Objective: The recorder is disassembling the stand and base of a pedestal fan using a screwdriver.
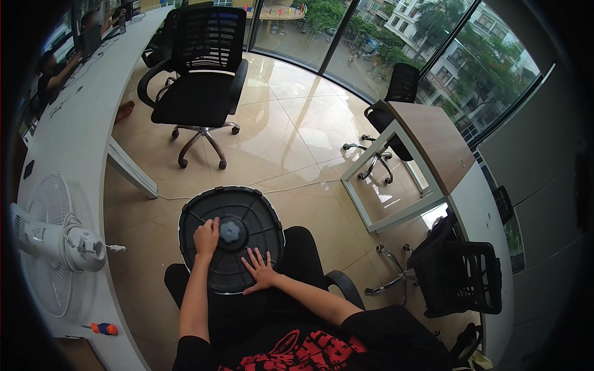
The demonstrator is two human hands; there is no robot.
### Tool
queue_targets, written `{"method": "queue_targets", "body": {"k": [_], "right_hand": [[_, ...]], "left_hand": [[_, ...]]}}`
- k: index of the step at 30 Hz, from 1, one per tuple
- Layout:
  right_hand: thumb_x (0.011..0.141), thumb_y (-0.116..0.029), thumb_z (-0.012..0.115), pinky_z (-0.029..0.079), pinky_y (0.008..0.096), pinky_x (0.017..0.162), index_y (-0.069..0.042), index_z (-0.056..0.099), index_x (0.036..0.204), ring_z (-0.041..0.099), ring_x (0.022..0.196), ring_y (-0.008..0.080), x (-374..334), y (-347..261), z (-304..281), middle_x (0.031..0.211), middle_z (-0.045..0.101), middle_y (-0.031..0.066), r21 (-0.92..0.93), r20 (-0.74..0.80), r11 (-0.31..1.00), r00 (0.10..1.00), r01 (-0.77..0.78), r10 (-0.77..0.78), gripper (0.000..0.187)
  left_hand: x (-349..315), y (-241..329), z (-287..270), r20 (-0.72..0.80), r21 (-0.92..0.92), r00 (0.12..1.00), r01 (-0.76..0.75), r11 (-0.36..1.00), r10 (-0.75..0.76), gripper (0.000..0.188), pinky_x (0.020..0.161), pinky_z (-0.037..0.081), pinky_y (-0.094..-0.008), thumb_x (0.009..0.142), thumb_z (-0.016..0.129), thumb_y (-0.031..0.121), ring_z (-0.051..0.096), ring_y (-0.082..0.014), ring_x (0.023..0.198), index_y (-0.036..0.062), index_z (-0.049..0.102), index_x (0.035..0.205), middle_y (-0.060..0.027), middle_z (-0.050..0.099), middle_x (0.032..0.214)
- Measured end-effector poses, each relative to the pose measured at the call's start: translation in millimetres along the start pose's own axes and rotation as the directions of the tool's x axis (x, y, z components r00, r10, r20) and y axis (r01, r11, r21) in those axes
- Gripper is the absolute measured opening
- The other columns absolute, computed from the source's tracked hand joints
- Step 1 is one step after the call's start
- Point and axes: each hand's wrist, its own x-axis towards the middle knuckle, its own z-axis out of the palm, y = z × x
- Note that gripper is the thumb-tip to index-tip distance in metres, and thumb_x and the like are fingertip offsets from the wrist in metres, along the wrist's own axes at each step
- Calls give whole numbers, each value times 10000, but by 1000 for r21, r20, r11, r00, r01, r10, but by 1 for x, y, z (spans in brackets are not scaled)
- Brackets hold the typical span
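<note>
A round black ribbed base (204, 263) with a pale rim lies across my lap, its underside up. At its middle sits a grey-blue lobed knob (229, 232). My left hand (206, 237) is closed just left of the knob, over the base; whatever its fingers pinch, if anything, is too small to make out. My right hand (260, 271) lies spread on the base's lower right part, fingers apart, with nothing in it. On the white desk to the left rests a white fan head (59, 241) with its cord wound round it, and a screwdriver (104, 328) with an orange and blue handle.
A long white desk (117, 68) runs up the left side, with people at its far end. Black office chairs stand ahead (201, 68) and at right (458, 278). A wood-topped table (427, 136) is at right. A thin white cable (297, 187) crosses the tiled floor.
</note>
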Motion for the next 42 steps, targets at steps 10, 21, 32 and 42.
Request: {"method": "queue_targets", "body": {"k": [10, 21, 32, 42], "right_hand": [[642, -946, 587, -26, 806, 1090, -80, 83, 1642, -127, 1534, 505, 0, 0, 1, 1679, -81, 281, 3, -28, 1000, 1000, 14, -14, 1415], [635, -954, 581, -29, 804, 1091, -79, 95, 1642, -125, 1536, 503, 1, 1, 4, 1679, -73, 283, 5, -35, 1000, 999, 15, -15, 1420], [625, -934, 619, -43, 802, 1090, -52, 125, 1633, -139, 1528, 516, 5, 7, 14, 1671, -95, 300, 36, -46, 999, 999, 22, -21, 1428], [912, -345, 740, 516, 402, 959, -36, 688, 1235, 657, 1144, 350, -24, -14, -116, 1221, 691, 191, 492, -109, 833, 967, 253, -230, 450]], "left_hand": [[-13, -25, 0, 44, 31, 999, -14, 999, 12, 407, 678, 515, -544, 1034, 554, 375, 672, -459, 756, 8, 636, 879, -244, 683, 797], [-13, 2, 0, 19, -214, 991, -127, 969, 134, 332, 734, 538, -459, 1007, 607, 338, 709, -367, 815, 27, 710, 1062, -189, 718, 874], [-60, -31, 14, -123, -3, 976, -182, 983, 180, 380, 1021, 417, -484, 966, 653, 316, 548, -341, 1246, 46, 625, 1231, -143, 629, 1264], [-129, -51, 39, 118, 303, 982, -177, 936, 148, 1059, 1229, 83, -624, 841, 662, 668, 139, -353, 1566, -34, 321, 1557, -188, 235, 1666]]}}
